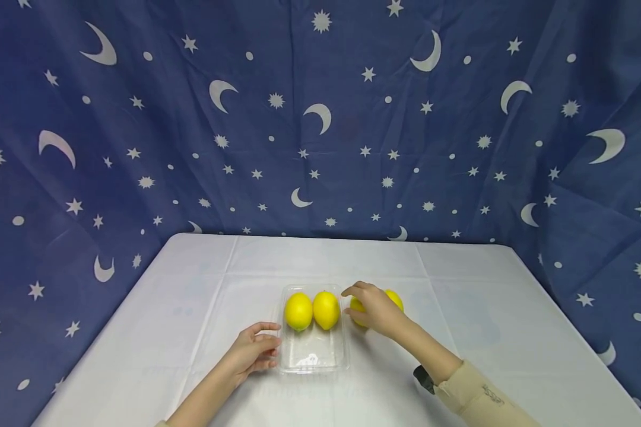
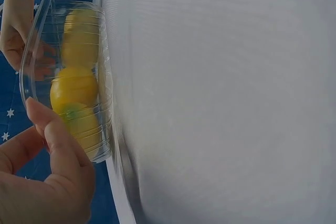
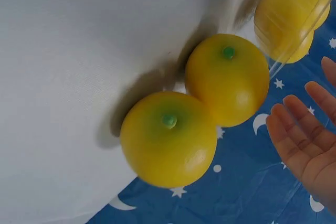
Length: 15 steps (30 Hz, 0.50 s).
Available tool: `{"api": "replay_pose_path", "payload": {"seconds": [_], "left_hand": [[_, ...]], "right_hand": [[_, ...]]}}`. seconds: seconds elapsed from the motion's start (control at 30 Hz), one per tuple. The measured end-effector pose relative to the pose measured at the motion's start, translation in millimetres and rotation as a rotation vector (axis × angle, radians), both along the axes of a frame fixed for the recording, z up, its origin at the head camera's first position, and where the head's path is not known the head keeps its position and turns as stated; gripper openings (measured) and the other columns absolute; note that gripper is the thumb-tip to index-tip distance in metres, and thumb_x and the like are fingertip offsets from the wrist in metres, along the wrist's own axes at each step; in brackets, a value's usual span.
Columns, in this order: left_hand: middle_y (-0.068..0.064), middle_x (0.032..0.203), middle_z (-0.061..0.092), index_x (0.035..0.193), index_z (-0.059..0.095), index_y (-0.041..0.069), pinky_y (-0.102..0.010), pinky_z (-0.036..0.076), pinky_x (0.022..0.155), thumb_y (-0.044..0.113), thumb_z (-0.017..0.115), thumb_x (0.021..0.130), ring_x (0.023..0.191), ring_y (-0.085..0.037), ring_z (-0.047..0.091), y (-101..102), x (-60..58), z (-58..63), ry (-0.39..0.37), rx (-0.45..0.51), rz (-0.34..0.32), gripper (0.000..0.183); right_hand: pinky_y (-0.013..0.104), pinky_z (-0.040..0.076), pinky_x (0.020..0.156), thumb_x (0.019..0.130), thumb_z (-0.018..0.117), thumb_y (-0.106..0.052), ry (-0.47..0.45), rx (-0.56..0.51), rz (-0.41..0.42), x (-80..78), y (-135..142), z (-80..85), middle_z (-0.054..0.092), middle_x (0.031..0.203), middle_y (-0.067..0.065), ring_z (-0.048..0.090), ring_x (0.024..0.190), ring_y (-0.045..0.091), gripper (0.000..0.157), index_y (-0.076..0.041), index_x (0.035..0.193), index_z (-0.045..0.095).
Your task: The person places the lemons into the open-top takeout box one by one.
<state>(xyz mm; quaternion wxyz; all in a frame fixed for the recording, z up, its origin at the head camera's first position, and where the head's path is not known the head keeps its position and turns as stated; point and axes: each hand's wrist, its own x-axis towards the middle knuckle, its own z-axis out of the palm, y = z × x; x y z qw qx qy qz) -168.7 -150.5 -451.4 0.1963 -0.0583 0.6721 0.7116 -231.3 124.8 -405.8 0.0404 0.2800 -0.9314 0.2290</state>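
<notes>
A clear plastic container (image 1: pixel 315 360) lies on the table with two yellow lemons (image 1: pixel 298 312) side by side in its far half. At the container's left edge, my left hand (image 1: pixel 251 351) pinches the rim between thumb and fingers. Two more lemons (image 3: pixel 169 140) with green stem ends rest against each other on the cloth, right of the container. My right hand (image 1: pixel 379 311) hovers over them with fingers spread, partly hiding them in the head view. The right wrist view shows those fingers (image 3: pixel 302 129) extended and apart from the lemons, holding nothing.
A white cloth (image 1: pixel 235 261) with fold creases covers the table. Behind and at both sides hangs a dark blue curtain (image 1: pixel 347 154) with white moons and stars. A dark band (image 1: pixel 424 379) circles the right wrist, below a beige sleeve (image 1: pixel 481 397).
</notes>
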Motion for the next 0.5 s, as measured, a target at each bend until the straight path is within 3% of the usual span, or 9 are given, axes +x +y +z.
{"api": "replay_pose_path", "payload": {"seconds": [0.5], "left_hand": [[0.002, 0.084, 0.059, 0.130, 0.040, -0.003, -0.020, 0.058, 0.060, 0.006, 0.060, 0.089, 0.067, -0.007, 0.057, 1, -0.2, 2.1, -0.015, -0.022, 0.008, 0.047]], "right_hand": [[0.042, 0.056, 0.087, 0.082, 0.071, -0.009, -0.050, -0.009, -0.166, -14.0, 35, -0.7, 0.063, 0.112, 0.016, 0.063, 0.099, 0.033, 0.031, -0.001, 0.112, 0.065]]}}
